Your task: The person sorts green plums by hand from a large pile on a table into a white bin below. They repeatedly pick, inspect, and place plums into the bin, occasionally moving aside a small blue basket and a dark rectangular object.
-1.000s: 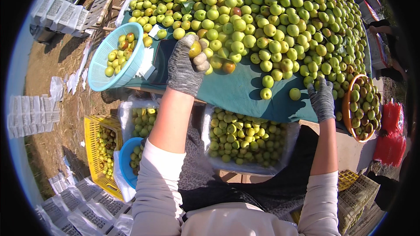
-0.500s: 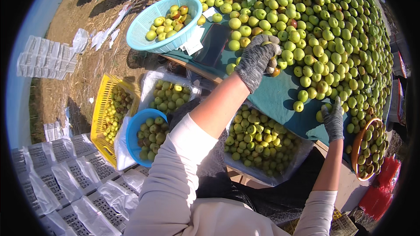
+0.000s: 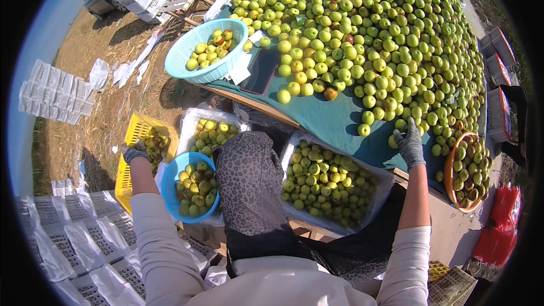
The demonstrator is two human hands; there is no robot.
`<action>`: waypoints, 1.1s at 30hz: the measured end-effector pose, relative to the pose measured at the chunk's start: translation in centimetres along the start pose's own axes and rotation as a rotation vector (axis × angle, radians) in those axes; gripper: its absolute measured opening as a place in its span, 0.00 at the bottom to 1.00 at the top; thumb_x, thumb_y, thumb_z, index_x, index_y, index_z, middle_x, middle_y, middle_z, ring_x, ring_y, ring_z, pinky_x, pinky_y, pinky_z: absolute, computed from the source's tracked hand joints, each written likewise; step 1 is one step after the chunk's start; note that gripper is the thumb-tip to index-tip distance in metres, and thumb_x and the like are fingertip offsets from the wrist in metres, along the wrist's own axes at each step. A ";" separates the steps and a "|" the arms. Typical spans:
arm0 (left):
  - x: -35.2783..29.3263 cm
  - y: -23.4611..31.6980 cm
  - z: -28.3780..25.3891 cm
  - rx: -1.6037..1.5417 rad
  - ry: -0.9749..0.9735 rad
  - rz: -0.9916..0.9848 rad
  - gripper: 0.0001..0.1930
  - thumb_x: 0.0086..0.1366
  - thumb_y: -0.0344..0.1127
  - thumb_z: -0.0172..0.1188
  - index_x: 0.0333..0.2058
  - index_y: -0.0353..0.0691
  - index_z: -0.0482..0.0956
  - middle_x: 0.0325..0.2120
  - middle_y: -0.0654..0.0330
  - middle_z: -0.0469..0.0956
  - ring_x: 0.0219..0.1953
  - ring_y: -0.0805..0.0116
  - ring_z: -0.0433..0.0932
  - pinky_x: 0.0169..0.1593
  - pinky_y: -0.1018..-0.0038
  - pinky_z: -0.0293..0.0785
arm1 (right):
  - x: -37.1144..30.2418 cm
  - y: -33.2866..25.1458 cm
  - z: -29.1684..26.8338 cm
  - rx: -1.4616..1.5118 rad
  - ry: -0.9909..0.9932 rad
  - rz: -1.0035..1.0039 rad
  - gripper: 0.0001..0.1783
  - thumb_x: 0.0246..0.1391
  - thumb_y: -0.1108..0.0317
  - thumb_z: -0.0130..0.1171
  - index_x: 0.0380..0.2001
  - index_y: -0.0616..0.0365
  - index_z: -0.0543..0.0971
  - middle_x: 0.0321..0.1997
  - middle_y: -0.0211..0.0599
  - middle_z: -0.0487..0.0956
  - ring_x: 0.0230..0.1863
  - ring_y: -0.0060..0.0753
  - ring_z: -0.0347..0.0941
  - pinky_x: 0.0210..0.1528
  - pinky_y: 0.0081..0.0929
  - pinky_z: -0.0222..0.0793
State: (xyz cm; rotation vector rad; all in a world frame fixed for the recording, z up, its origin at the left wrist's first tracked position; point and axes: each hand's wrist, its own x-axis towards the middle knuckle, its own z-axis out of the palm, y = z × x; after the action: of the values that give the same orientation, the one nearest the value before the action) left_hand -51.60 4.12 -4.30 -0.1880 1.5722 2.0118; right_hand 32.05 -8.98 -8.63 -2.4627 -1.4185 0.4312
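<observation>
My left hand (image 3: 135, 152), in a grey glove, is at the far-left rim of the yellow crate (image 3: 130, 139). Its fingers look apart and no fruit shows in them. Green and reddish fruits lie inside that crate. On the right, my gloved right hand (image 3: 409, 143) rests at the near edge of a big pile of small round green fruits (image 3: 385, 34), fingers stretched out. One green fruit (image 3: 392, 141) lies beside its thumb on the teal cloth (image 3: 317, 116). A reddish-brown fruit (image 3: 330, 93) sits at the pile's left part.
Fruit fills a light-blue basket (image 3: 175, 62), a blue basin (image 3: 170, 192), a lined box (image 3: 385, 181) before me, a smaller lined box (image 3: 190, 119) and an orange basket (image 3: 449, 164). A dark phone-like slab (image 3: 260, 71) lies on the cloth. Stacked white crates (image 3: 73, 232) stand at lower left.
My left hand has left the fruit pile, where its fingers were curled, and swung down-left to the yellow crate. My right hand stays by the same fruit; the view has shifted.
</observation>
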 end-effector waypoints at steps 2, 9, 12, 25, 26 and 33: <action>3.6 1.9 -2.6 0.496 0.114 0.192 0.22 0.69 0.44 0.46 0.54 0.34 0.68 0.48 0.52 0.76 0.46 0.63 0.76 0.47 0.68 0.76 | -0.7 0.5 -0.1 0.273 -0.025 0.022 0.43 0.52 0.55 0.62 0.65 0.64 0.57 0.58 0.55 0.70 0.58 0.47 0.69 0.59 0.34 0.65; -12.3 -5.9 7.1 0.772 -0.691 0.582 0.16 0.68 0.33 0.53 0.54 0.39 0.70 0.52 0.56 0.72 0.53 0.66 0.70 0.54 0.69 0.70 | -3.4 0.2 -2.7 1.013 -0.211 0.488 0.39 0.57 0.53 0.59 0.66 0.56 0.56 0.56 0.43 0.70 0.53 0.42 0.70 0.47 0.37 0.74; -27.9 -14.3 9.0 0.758 -1.507 0.475 0.18 0.65 0.26 0.55 0.54 0.39 0.71 0.51 0.56 0.73 0.51 0.67 0.73 0.55 0.72 0.69 | -4.2 -0.6 -3.7 1.268 -0.299 0.648 0.32 0.62 0.52 0.51 0.64 0.52 0.58 0.60 0.48 0.66 0.48 0.54 0.73 0.43 0.52 0.77; -48.1 -27.6 14.7 1.924 -1.550 0.934 0.32 0.55 0.48 0.64 0.55 0.41 0.66 0.52 0.49 0.64 0.56 0.52 0.69 0.58 0.60 0.68 | -0.6 -2.7 -1.6 1.796 -0.223 0.757 0.22 0.59 0.57 0.55 0.52 0.55 0.67 0.44 0.46 0.73 0.41 0.50 0.77 0.46 0.53 0.78; -47.8 -27.8 15.3 1.840 -1.518 0.971 0.31 0.55 0.47 0.65 0.55 0.42 0.66 0.52 0.49 0.64 0.56 0.52 0.69 0.58 0.60 0.69 | -0.2 -2.8 -1.4 1.806 -0.211 0.771 0.23 0.58 0.57 0.56 0.53 0.55 0.67 0.45 0.47 0.74 0.41 0.51 0.77 0.47 0.53 0.77; -44.9 -29.2 18.3 1.652 -1.485 1.157 0.24 0.55 0.44 0.66 0.48 0.42 0.72 0.49 0.49 0.69 0.50 0.51 0.72 0.54 0.59 0.71 | 1.5 -3.4 -0.2 1.671 -0.234 0.623 0.25 0.56 0.59 0.58 0.54 0.56 0.66 0.49 0.44 0.72 0.44 0.48 0.77 0.44 0.54 0.78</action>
State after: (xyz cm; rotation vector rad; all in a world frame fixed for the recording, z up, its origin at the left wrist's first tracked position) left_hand 4.71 9.56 -3.62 2.4326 1.5216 0.0944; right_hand 30.17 -6.07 -7.39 -1.2671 0.0477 1.3175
